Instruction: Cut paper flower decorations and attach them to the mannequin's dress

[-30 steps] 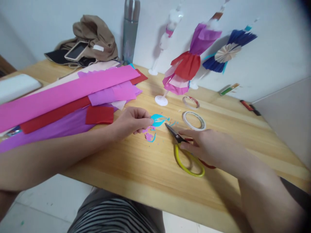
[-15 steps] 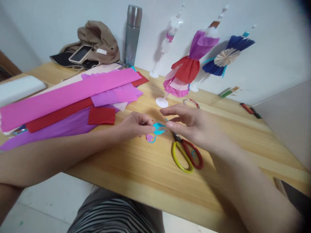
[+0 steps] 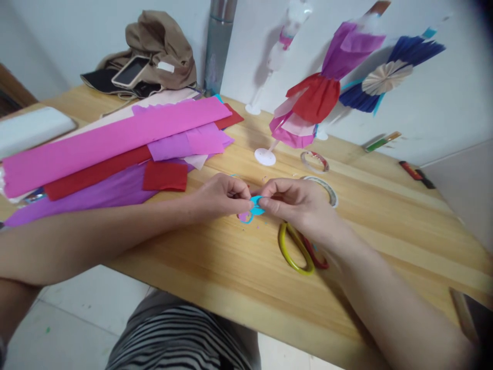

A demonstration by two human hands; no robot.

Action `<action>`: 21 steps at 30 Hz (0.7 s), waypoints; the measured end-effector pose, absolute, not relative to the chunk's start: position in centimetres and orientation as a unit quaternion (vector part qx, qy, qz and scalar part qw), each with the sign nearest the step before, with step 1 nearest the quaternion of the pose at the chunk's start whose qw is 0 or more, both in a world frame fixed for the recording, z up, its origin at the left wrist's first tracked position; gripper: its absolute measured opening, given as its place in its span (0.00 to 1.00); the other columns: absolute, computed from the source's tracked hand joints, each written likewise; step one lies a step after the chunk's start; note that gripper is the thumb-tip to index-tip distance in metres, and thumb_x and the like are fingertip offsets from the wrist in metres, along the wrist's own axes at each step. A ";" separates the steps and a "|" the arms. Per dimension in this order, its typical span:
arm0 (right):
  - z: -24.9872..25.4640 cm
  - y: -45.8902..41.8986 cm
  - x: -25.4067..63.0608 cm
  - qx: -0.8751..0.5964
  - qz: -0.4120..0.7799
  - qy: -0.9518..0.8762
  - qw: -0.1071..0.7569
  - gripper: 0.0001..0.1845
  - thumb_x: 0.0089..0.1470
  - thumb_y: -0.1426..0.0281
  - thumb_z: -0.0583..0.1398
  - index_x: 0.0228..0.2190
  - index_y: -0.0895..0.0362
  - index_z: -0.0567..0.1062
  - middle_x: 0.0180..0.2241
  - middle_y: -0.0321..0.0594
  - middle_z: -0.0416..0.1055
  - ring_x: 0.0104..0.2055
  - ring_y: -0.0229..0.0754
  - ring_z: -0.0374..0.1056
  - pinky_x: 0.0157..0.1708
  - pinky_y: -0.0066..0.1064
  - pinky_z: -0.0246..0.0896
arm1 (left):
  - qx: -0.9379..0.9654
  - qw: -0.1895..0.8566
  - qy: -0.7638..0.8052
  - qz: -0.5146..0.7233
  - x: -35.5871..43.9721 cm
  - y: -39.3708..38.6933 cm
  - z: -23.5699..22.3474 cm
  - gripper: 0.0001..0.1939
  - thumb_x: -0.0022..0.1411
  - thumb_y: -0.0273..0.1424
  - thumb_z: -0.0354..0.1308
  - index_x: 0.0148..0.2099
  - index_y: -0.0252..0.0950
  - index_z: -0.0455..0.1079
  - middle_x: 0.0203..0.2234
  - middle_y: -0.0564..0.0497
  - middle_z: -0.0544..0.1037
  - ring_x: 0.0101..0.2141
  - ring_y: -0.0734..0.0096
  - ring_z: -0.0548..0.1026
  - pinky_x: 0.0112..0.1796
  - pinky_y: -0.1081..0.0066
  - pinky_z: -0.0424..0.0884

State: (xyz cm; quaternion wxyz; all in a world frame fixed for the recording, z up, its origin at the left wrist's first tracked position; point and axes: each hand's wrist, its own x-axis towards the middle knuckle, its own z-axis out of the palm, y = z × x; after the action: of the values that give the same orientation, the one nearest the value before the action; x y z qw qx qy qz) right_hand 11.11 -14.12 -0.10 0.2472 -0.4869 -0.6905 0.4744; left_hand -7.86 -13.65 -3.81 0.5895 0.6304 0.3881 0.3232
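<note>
My left hand (image 3: 221,195) and my right hand (image 3: 295,203) meet over the wooden table (image 3: 239,272), both pinching a small turquoise paper piece (image 3: 256,204) between their fingertips. A pink and turquoise scrap (image 3: 245,218) lies on the table just under it. The scissors (image 3: 296,247), with one yellow and one red handle, lie on the table beneath my right wrist, touched by neither hand. A roll of white tape (image 3: 327,186) sits right behind my right hand.
Long pink, purple and red crepe paper sheets (image 3: 111,149) lie at the left. Small mannequins in paper dresses (image 3: 311,103) stand at the back by the wall, with a steel flask (image 3: 217,46), a brown cloth with a phone (image 3: 131,72), another tape ring (image 3: 315,161) and pens (image 3: 381,142).
My right hand left the scissors on the table, moved left and closed its fingers on the turquoise paper held by my left hand. The camera shifted slightly.
</note>
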 end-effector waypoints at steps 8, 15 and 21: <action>-0.6 -14.3 11.3 -0.491 0.459 -0.687 0.277 0.15 0.46 0.55 0.66 0.22 0.52 0.72 0.22 0.34 0.70 0.25 0.40 0.66 0.29 0.34 0.63 | 0.608 0.620 0.388 0.308 -8.3 -13.6 -3.3 0.07 0.52 0.31 0.63 0.26 0.33 0.75 0.17 0.56 0.73 0.19 0.82 0.65 0.21 0.80 0.58; -0.9 -14.2 11.4 -0.509 0.429 -0.665 0.340 0.14 0.46 0.57 0.67 0.23 0.53 0.73 0.24 0.36 0.72 0.27 0.41 0.68 0.31 0.34 0.65 | 0.542 0.649 0.407 0.347 -8.6 -13.4 -3.0 0.17 0.57 0.41 0.61 0.25 0.32 0.71 0.16 0.55 0.70 0.17 0.82 0.64 0.17 0.80 0.55; -1.4 -14.9 10.7 -0.513 0.475 -0.594 0.398 0.12 0.46 0.57 0.68 0.25 0.49 0.73 0.27 0.38 0.75 0.33 0.47 0.71 0.39 0.41 0.69 | 0.466 0.712 0.340 0.400 -8.4 -13.3 -4.2 0.20 0.53 0.43 0.68 0.42 0.33 0.78 0.29 0.51 0.77 0.27 0.77 0.74 0.25 0.78 0.67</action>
State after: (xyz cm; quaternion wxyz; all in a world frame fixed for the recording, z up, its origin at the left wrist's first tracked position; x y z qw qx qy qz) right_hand 10.73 -14.93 -1.35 0.3982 -0.5129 -0.5943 0.4746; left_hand -8.39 -13.26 -4.15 0.7123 0.4657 0.3402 0.3999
